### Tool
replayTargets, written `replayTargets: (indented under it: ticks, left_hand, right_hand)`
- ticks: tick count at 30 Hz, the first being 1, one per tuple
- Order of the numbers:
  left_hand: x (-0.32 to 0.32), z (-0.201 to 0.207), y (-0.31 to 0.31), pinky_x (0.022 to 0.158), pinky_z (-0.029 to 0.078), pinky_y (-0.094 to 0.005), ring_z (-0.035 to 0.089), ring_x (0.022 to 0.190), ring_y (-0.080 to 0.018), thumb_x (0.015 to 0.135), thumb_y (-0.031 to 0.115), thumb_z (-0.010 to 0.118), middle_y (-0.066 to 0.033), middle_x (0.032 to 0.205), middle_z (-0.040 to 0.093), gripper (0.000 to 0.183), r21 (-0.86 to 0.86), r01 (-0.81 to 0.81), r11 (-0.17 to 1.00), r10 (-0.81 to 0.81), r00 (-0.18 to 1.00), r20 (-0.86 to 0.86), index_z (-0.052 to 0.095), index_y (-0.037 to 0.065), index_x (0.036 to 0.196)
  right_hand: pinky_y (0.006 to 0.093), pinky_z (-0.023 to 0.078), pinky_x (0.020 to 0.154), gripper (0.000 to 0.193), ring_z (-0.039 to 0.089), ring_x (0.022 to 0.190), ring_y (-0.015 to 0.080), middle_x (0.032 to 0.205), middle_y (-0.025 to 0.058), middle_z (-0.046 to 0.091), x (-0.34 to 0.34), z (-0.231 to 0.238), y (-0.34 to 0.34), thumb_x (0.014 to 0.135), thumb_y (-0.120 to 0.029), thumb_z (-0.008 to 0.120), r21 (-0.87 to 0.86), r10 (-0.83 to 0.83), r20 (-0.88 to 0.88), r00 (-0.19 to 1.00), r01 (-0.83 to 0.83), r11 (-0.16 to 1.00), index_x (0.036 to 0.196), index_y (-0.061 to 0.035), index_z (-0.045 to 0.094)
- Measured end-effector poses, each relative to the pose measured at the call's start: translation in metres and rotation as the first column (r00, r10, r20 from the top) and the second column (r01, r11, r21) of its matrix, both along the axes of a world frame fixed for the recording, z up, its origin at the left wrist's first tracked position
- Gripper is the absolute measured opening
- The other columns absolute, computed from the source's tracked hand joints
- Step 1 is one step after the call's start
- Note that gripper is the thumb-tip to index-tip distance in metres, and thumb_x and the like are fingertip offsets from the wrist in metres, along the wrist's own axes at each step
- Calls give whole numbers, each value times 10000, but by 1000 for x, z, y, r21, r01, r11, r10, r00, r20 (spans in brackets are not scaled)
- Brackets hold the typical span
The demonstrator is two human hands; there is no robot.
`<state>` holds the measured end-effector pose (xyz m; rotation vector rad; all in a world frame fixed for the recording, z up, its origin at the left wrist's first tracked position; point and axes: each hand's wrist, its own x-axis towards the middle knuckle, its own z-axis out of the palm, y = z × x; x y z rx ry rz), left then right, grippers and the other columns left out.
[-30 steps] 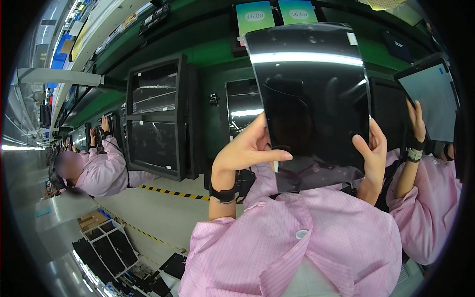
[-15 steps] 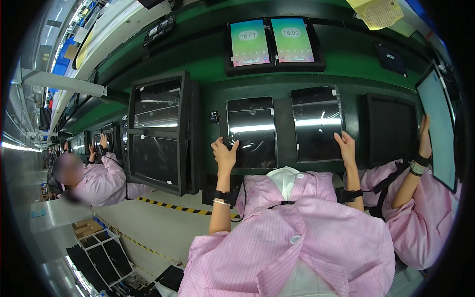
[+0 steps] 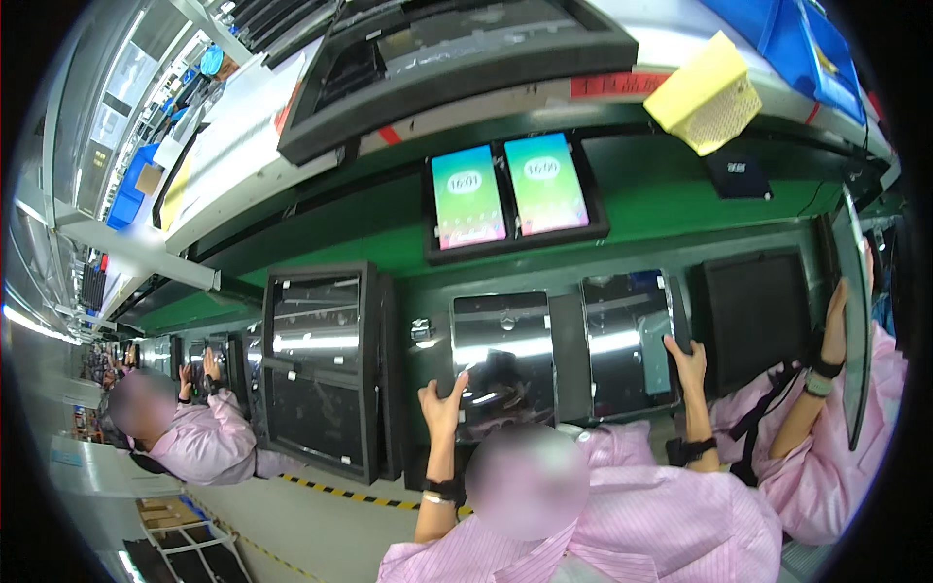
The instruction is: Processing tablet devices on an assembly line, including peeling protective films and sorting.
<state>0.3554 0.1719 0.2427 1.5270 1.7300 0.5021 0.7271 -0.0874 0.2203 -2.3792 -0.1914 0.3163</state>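
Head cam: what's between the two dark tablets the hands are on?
In the head view, a dark vertical divider strip of the holder separates the left tablet from the right tablet; no loose item sits there.

Both hands point(image 3: 442, 403) point(image 3: 688, 360) touch two dark tablets point(image 3: 505, 355) point(image 3: 627, 340) (glossy, side by side).

Two lit tablet screens point(image 3: 510, 194), green fading to pink, are glowing side by side at twelve o'clock; below them two dark glossy screens point(image 3: 564, 355) are reflecting light; a yellow box point(image 3: 705, 92) is sitting at one o'clock.
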Motion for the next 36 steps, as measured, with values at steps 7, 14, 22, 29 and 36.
replayTargets:
  ticks: [7, 14, 22, 29, 36]
  left_hand:
    - [59, 66, 81, 884, 416, -334, 541, 1055, -246, 688, 458, 734, -233, 1136, 546, 746, -129, 141, 982, -75, 905, 420, 513, -108, 1121]
    - [65, 38, 65, 794, 457, -322, 606, 903, -222, 712, 451, 717, -174, 955, 631, 609, 21, 3, 1000, -8, 962, 272, 574, -62, 1006]
    - [15, -15, 27, 774, 472, -355, 627, 861, -295, 712, 561, 651, -216, 888, 639, 686, -250, 231, 940, -222, 973, 67, 596, -77, 959]
    - [20, 19, 65, 828, 426, -391, 513, 998, -344, 695, 202, 726, -169, 1054, 567, 601, 384, 366, 847, -258, 917, -304, 451, 59, 1210]
    - [-12, -14, 94, 890, 413, -385, 498, 1042, -312, 761, 14, 599, -108, 1080, 536, 263, 426, 463, 777, -358, 882, -306, 572, 63, 1017]
  right_hand:
    - [317, 398, 769, 548, 522, 835, 239, 861, 124, 521, 41, 49, 71, 694, -413, 743, 268, -19, 155, 988, -24, 963, 852, 86, 579]
    - [285, 394, 738, 467, 498, 790, 175, 829, 64, 487, 57, 16, 71, 734, -340, 738, 277, -9, 221, 975, -54, 959, 845, 82, 573]
    - [284, 395, 791, 568, 508, 833, 199, 871, 100, 515, 33, -1, 36, 713, -382, 747, 42, 42, 141, 989, -49, 998, 907, 118, 559]
    - [327, 389, 890, 812, 534, 980, 281, 1011, 200, 556, 29, -12, 17, 655, -499, 747, -123, 18, 103, 995, -5, 992, 1034, 187, 534]
    - [336, 393, 888, 814, 542, 958, 270, 993, 217, 571, 34, -22, 15, 647, -510, 747, -130, 36, 14, 999, -34, 991, 1030, 177, 537]
